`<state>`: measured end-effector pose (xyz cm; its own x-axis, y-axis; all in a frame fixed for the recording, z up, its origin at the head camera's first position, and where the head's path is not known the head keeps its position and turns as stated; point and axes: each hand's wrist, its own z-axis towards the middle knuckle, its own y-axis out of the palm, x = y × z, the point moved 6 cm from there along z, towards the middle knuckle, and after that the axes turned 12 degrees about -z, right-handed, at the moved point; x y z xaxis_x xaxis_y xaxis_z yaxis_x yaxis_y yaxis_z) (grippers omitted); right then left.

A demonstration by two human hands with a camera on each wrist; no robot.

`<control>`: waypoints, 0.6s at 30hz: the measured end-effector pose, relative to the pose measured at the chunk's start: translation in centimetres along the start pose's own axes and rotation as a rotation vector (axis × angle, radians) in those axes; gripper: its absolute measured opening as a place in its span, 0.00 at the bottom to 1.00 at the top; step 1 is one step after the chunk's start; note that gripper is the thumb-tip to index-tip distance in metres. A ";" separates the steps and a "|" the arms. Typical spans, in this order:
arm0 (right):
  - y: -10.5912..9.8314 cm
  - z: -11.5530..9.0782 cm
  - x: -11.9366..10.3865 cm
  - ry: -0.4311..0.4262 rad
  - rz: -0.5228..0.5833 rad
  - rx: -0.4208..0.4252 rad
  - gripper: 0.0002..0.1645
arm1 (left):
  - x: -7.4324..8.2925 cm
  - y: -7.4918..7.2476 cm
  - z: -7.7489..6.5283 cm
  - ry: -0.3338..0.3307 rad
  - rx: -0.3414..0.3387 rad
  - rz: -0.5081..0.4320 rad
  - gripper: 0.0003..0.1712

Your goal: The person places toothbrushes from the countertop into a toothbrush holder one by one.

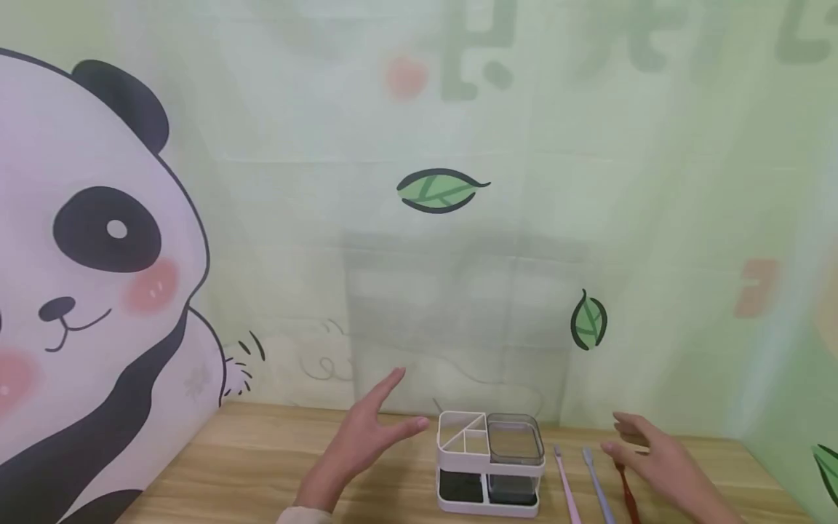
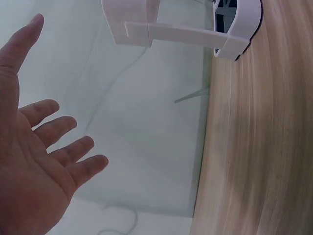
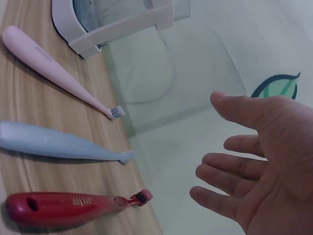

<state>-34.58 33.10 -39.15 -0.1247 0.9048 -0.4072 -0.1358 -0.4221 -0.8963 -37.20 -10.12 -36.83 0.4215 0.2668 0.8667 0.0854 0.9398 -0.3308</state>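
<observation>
The left hand point(image 1: 369, 440) was spread wide, thumb well away from the fingers, in the air just beside a white organizer point(image 1: 489, 466), which stood to its right. The right hand point(image 1: 661, 462) was also wide, its fingers loosely extended above the wooden surface point(image 1: 262, 458). Nearest to it lay a red toothbrush point(image 1: 628, 495), apart from its fingers; farther to its left lay a blue toothbrush point(image 1: 598, 486), then a pink toothbrush point(image 1: 567, 484) beside the organizer.
</observation>
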 end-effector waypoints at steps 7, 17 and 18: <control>-0.2 0.0 1.3 0.036 0.059 0.019 0.45 | -0.2 0.8 0.1 0.017 -0.003 -0.055 0.52; 0.1 0.0 2.9 0.091 0.073 0.020 0.37 | -0.1 2.1 0.1 0.079 -0.002 -0.140 0.48; 0.2 0.0 3.0 0.094 0.090 0.016 0.35 | -0.1 2.2 0.0 0.078 -0.007 -0.145 0.47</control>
<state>-34.94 35.75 -40.54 -0.0443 0.8643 -0.5010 -0.1437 -0.5018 -0.8530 -37.10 -8.05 -37.66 0.4732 0.1112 0.8739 0.1560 0.9657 -0.2074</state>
